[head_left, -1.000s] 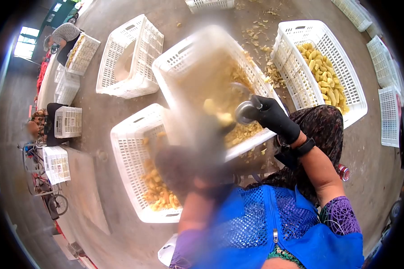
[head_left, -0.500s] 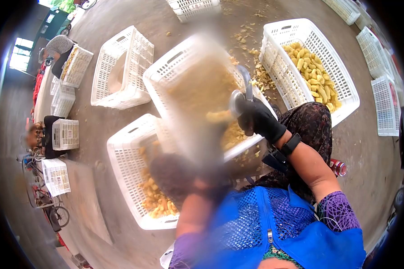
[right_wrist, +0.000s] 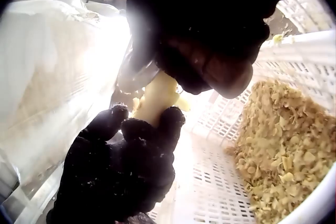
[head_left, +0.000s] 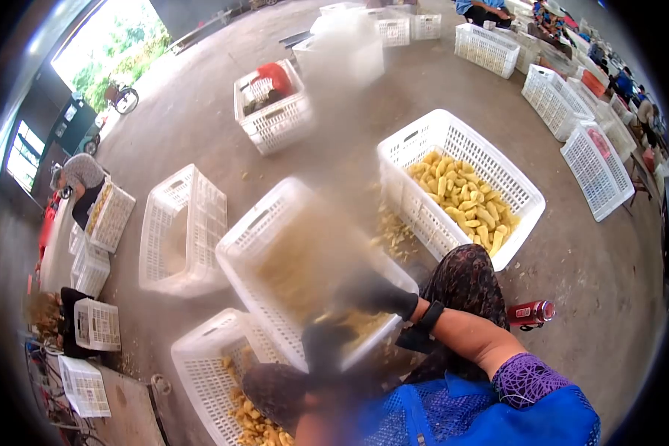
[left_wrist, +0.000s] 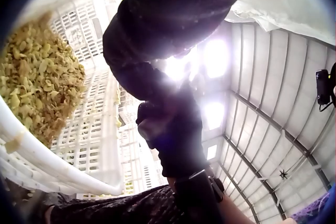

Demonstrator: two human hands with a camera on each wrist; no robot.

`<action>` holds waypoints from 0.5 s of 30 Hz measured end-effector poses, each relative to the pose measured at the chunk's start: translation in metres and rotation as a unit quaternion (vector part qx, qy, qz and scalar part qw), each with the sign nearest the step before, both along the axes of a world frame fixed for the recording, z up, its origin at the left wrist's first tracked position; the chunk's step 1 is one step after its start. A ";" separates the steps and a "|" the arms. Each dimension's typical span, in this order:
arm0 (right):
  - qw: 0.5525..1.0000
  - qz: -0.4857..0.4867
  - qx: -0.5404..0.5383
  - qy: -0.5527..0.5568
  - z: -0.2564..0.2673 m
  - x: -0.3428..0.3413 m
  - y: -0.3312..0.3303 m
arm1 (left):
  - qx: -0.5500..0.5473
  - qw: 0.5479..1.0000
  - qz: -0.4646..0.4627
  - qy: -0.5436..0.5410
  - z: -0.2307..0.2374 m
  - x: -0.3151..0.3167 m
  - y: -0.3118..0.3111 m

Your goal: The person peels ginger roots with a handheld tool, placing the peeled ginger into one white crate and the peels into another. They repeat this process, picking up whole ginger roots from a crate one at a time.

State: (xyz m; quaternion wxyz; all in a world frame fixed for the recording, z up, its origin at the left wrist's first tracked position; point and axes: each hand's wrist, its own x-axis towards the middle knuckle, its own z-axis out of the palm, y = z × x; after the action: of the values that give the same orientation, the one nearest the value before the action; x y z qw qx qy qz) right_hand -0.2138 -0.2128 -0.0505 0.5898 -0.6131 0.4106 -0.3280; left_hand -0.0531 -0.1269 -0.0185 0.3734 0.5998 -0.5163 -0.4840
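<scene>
In the right wrist view, the black-gloved left hand [right_wrist: 121, 169] pinches a pale yellow peeled piece [right_wrist: 157, 98] between fingers and thumb. Just above it is the gloved right hand [right_wrist: 205, 40], curled round a shiny metal tool [right_wrist: 137, 77] mostly lost in glare; a bare fingertip shows. The head view has both hands close together over the near end of a white crate [head_left: 256, 279] of shavings, the right hand [head_left: 379, 292] and left hand [head_left: 327, 346] blurred by a smudge. In the left wrist view the right hand [left_wrist: 170, 134] is curled, its hold unclear.
A crate [head_left: 461, 178] of yellow pieces stands beyond the right knee, with a red bottle [head_left: 531, 312] nearby. Another crate [head_left: 201, 364] of pieces is at lower left. Several crates and seated people are farther off; shavings [head_left: 394, 230] lie on the floor.
The head view has tilted up, showing more floor and people. The right hand, earlier raised with the metal tool in plain sight, is now lower in the picture and closer to the left hand.
</scene>
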 end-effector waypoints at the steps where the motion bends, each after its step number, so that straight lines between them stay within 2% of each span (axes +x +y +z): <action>1: 0.997 -0.006 0.071 0.011 0.013 0.000 0.002 | -0.031 0.999 -0.015 -0.006 0.002 -0.001 0.000; 2: 0.994 -0.009 0.111 0.023 0.023 0.000 0.003 | -0.036 0.999 -0.018 -0.005 -0.003 -0.002 0.001; 4: 0.991 -0.018 0.126 0.033 0.040 0.001 0.007 | 0.026 0.973 0.063 0.220 -0.008 -0.005 -0.002; 6: 0.985 -0.047 0.166 -0.009 0.053 -0.002 0.013 | 0.033 0.978 0.061 0.198 0.001 -0.010 0.000; 7: 0.985 -0.049 0.166 -0.009 0.034 -0.002 0.008 | 0.044 0.982 0.065 0.175 0.008 -0.012 0.001; 8: 0.996 -0.060 -0.058 -0.028 -0.001 -0.001 -0.002 | 0.045 0.982 0.064 0.174 0.009 -0.012 0.001; 9: 0.957 -0.068 -0.280 -0.047 -0.020 0.000 -0.007 | 0.042 0.981 0.044 0.187 0.010 -0.011 0.001; 10: 0.957 -0.069 -0.277 -0.048 -0.004 -0.003 -0.002 | 0.041 0.979 0.025 0.198 0.010 -0.009 0.001; 11: 0.987 -0.052 -0.133 -0.074 0.030 -0.010 0.006 | 0.045 0.979 0.026 0.196 0.008 -0.009 0.001; 12: 0.995 -0.032 0.016 -0.098 0.049 -0.015 0.009 | -0.057 0.995 0.005 0.085 0.004 -0.009 0.002; 13: 0.994 -0.029 0.023 -0.099 0.025 -0.020 0.000 | -0.154 0.988 -0.016 -0.029 0.002 -0.010 0.004; 14: 0.983 -0.010 -0.175 0.059 -0.019 -0.024 -0.012 | -0.143 0.989 -0.011 -0.031 0.011 -0.014 0.005; 15: 0.911 0.016 -0.357 0.208 -0.048 -0.023 -0.011 | -0.092 0.977 -0.023 -0.192 0.028 -0.021 0.003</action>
State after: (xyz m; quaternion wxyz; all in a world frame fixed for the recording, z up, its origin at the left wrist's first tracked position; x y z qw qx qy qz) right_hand -0.2368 -0.2241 -0.0984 0.2382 -0.8438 0.3694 -0.3079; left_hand -0.0741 -0.1236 0.0091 0.3099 0.6326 -0.6344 -0.3182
